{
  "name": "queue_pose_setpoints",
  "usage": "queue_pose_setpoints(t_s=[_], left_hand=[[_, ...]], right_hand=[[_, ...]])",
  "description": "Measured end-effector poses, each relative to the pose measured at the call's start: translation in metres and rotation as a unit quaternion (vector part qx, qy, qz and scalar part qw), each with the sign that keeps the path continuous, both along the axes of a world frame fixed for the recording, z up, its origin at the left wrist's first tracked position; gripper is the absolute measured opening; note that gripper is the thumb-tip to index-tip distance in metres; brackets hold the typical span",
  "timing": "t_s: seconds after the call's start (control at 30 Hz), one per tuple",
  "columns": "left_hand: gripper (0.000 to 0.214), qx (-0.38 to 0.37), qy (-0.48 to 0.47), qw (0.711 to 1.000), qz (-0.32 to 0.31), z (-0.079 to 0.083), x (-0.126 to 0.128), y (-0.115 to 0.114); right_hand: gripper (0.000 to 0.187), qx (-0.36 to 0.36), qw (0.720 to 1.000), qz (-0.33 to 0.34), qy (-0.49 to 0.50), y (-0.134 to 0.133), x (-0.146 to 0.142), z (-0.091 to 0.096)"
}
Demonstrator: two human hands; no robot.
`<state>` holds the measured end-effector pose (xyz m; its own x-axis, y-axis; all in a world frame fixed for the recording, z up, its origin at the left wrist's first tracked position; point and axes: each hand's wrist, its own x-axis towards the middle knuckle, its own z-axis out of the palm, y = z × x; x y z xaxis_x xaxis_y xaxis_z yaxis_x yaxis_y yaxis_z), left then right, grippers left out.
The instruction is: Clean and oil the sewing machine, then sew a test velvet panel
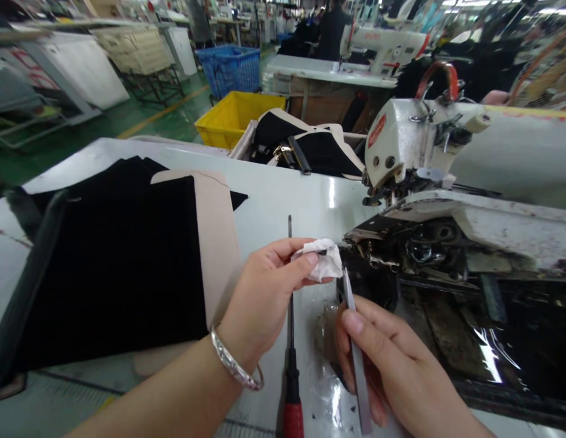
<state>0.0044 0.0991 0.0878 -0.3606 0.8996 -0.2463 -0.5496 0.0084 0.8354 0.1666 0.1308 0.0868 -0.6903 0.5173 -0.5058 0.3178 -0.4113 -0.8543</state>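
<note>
Pinched in my left hand [278, 274] is a crumpled white tissue [326, 261] with a dark smudge or bit on it. My right hand [383, 359] grips metal tweezers [355, 347], their tips pointing up beside the tissue's right edge; whether they touch it I cannot tell. Under my left hand, a long screwdriver [292, 371] with a red and black handle lies on the white table. To the right is a sewing machine [401, 146] with its lower mechanism [428, 243] exposed, close to the tissue and tweezers.
Black fabric panels [123, 261] with a beige edge [214, 237] lie on the left of the table [259, 188]. More black and beige pieces [310, 140] sit behind, near a yellow crate [237, 115]. A blue basket [230, 67] and another sewing machine [383, 48] stand farther back.
</note>
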Motion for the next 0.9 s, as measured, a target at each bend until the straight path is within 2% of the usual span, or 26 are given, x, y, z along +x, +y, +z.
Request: queue_pose_setpoints(t_s=[0.1,0.27,0.37,0.53,0.63,0.73,0.8,0.83,0.9], left_hand=[[0.024,0.019,0.000,0.999,-0.028,0.000,0.001,-0.001],[0.025,0.061,-0.051,0.996,-0.032,0.000,0.003,-0.001],[0.021,0.017,-0.044,0.999,-0.021,-0.002,0.001,-0.001],[0.027,-0.042,0.024,0.996,-0.069,0.000,-0.002,-0.001],[0.014,-0.047,0.091,0.993,-0.064,0.001,-0.003,-0.001],[0.010,-0.019,0.100,0.995,-0.005,0.001,-0.008,0.000],[0.013,-0.004,0.097,0.992,0.075,0.002,-0.013,0.002],[0.014,0.000,0.099,0.989,0.111,0.002,-0.016,0.003],[0.016,-0.001,0.105,0.985,0.134,0.003,-0.018,0.004]], right_hand=[[0.055,0.015,0.999,0.033,0.000,0.001,-0.001,-0.003],[0.054,0.023,0.999,0.024,0.000,0.006,-0.004,-0.008],[0.055,0.017,0.999,0.033,0.005,0.008,-0.003,-0.008],[0.053,0.006,0.999,0.041,-0.017,0.009,-0.002,-0.005],[0.052,0.030,0.998,0.056,-0.024,0.009,0.000,-0.002],[0.050,0.040,0.996,0.079,-0.025,0.009,0.004,0.000],[0.049,0.016,0.997,0.078,-0.024,0.008,0.006,0.002],[0.048,0.004,0.999,0.052,-0.011,0.008,0.006,0.003],[0.043,0.000,0.998,-0.050,0.044,0.006,0.005,0.003]])
